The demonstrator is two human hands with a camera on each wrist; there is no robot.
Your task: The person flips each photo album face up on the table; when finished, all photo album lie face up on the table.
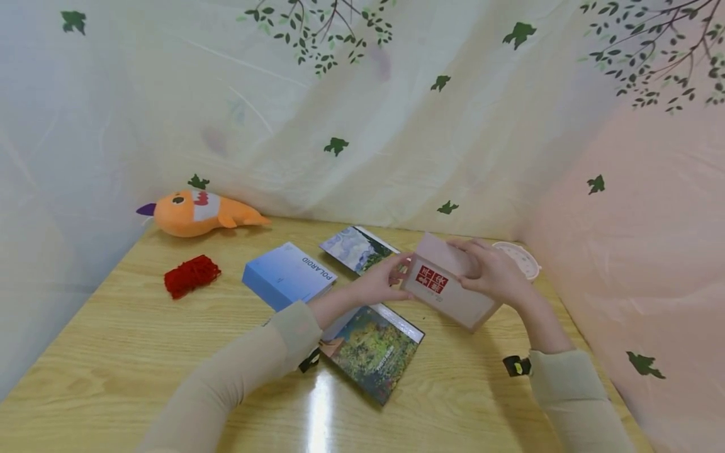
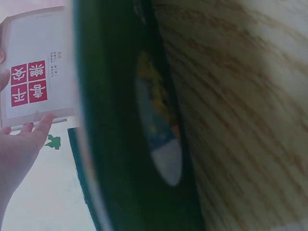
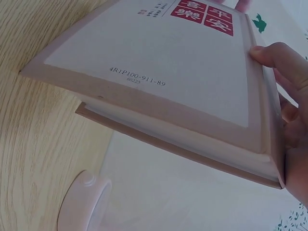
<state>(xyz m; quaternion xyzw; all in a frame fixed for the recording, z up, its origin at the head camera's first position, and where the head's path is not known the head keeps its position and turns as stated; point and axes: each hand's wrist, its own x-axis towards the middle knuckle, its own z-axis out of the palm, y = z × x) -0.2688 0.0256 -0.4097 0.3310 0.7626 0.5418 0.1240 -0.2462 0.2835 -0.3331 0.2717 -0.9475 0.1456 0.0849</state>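
Observation:
Both hands hold a thick pale pink-beige photo album (image 1: 453, 302) with a red block of Chinese characters, tilted up over the table's right half. My left hand (image 1: 376, 280) grips its left edge, thumb and fingers on either side. On the opposite side my right hand (image 1: 498, 270) holds the spine; the right wrist view shows the thumb (image 3: 279, 57) on the cover's edge and the fingers partly hidden behind. Below my left forearm lies an album with a garden painting (image 1: 376, 352). Its green edge (image 2: 120, 120) blocks much of the left wrist view.
A blue POLAROID album (image 1: 289, 274) and a landscape-painting album (image 1: 357, 248) lie left of the hands. Farther left are a red yarn bundle (image 1: 192, 275) and an orange plush toy (image 1: 209, 214). A white oval dish (image 1: 523, 258) sits behind my right hand. Fabric walls surround the table.

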